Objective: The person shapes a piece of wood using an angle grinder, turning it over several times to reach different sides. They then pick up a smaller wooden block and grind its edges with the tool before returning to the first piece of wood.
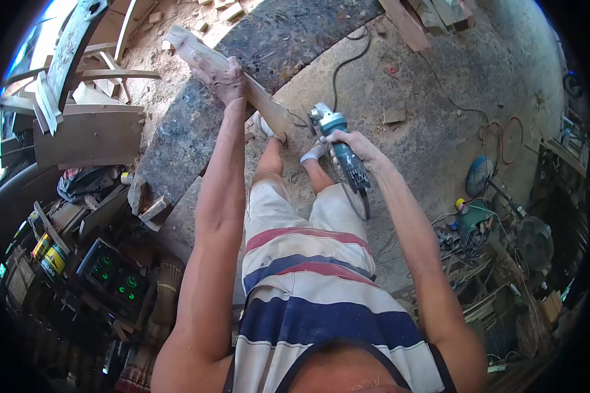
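My left hand [221, 80] is wrapped round a long, shaped piece of pale wood [269, 105], gripping it toward its far end. The wood slants from the upper left down to a spot just above my feet. In my right hand [355, 145] is a teal angle grinder [346, 152], held by its body. The grinder's head and disc [311, 120] point up and to the left, close to the near end of the wood. A dark cord trails from the tool's rear.
Wood scraps and sawdust [154, 92] lie at the upper left by a leaning board [88, 139]. A small wood block [394, 116] and cords [465, 108] are on the concrete floor. At right stands a pedestal fan [482, 173] amid clutter. A speaker with green lights [111, 278] sits lower left.
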Demonstrator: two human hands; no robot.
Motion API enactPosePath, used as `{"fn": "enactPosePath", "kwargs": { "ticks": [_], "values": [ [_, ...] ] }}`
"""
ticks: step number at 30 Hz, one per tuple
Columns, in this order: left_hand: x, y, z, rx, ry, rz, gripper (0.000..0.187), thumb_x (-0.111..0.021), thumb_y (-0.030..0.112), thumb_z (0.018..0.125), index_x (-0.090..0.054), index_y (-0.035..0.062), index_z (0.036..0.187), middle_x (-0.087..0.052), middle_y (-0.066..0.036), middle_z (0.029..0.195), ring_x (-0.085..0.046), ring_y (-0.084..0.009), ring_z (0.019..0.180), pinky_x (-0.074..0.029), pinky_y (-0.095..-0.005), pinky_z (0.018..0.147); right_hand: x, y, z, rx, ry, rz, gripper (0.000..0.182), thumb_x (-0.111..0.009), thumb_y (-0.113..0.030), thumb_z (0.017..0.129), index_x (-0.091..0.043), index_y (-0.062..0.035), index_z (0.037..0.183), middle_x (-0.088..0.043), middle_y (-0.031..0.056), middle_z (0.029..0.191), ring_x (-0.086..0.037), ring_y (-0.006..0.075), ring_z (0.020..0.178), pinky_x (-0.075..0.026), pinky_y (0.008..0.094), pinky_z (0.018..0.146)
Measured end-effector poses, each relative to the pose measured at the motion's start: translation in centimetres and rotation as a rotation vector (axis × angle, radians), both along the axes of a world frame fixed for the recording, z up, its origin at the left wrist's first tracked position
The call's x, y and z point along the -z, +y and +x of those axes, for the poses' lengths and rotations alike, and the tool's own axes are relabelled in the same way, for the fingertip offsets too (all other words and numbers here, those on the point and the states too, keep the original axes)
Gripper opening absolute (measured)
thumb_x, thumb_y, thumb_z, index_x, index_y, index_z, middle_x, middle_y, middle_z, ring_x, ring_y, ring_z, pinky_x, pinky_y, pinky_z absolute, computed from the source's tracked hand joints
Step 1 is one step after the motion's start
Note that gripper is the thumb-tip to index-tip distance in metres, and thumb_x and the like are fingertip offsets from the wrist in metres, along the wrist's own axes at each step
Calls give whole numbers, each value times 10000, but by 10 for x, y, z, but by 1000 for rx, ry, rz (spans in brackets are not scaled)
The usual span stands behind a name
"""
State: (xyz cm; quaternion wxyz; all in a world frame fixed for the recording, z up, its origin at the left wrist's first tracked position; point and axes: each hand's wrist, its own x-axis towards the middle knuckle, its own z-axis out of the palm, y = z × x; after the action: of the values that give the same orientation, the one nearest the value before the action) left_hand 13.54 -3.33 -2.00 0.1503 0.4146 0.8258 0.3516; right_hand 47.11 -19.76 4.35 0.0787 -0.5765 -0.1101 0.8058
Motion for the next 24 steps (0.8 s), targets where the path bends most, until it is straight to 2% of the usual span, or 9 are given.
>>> {"fn": "enactPosePath", "kwargs": {
  "ticks": [6, 8, 13, 16, 20, 23, 24],
  "values": [
    [-14, 1, 5, -17, -5, -71, 1026, -763, 333, 926, -244, 68, 1770, -270, -426, 1723, -271, -548, 1633, -233, -511, 1366, -7, 18, -15, -129, -31, 80, 419, -849, -438, 868, -767, -29, 905, -731, 66, 755, -713, 158, 615, -562, 312, 578],
    [-18, 3, 7, -20, 4, -56, 1016, -766, 334, 917, -267, 77, 1764, -278, -444, 1700, -325, -548, 1604, -267, -509, 1349, -13, 20, -19, -91, -13, 56, 401, -857, -424, 862, -760, -37, 902, -731, 67, 756, -714, 161, 619, -565, 317, 583],
    [-12, 4, 5, -19, 73, -40, 1010, -781, 336, 890, -313, 82, 1748, -320, -428, 1685, -378, -563, 1565, -305, -531, 1329, -14, 25, -20, -121, -46, 82, 385, -871, -407, 858, -752, -43, 896, -732, 77, 761, -715, 180, 592, -556, 313, 550],
    [-7, 3, 5, -43, 103, -30, 998, -780, 343, 878, -341, 97, 1740, -350, -415, 1677, -383, -567, 1561, -320, -542, 1322, -14, 24, -20, -180, -95, 81, 434, -846, -432, 885, -783, -13, 976, -720, 55, 791, -681, 148, 590, -536, 304, 546],
    [1, 6, 4, -63, 175, -15, 997, -777, 356, 860, -362, 135, 1739, -364, -408, 1681, -372, -564, 1572, -324, -543, 1326, -1, 22, -12, -205, -38, 43, 415, -829, -416, 909, -752, -25, 1026, -724, 52, 798, -697, 152, 617, -558, 298, 583],
    [-4, 5, 8, -77, 153, 25, 985, -764, 351, 858, -372, 129, 1735, -363, -409, 1680, -367, -583, 1566, -316, -562, 1326, -14, 27, -15, -183, -63, 69, 422, -814, -434, 915, -814, -25, 1020, -756, 65, 783, -712, 150, 609, -568, 288, 576],
    [-4, 5, 9, -90, 155, 14, 984, -761, 352, 858, -374, 125, 1734, -360, -408, 1681, -364, -590, 1565, -315, -567, 1325, -16, 27, -14, -194, -48, 25, 420, -796, -431, 933, -826, -43, 1090, -759, 52, 806, -710, 143, 613, -577, 277, 592]
  ]
}}
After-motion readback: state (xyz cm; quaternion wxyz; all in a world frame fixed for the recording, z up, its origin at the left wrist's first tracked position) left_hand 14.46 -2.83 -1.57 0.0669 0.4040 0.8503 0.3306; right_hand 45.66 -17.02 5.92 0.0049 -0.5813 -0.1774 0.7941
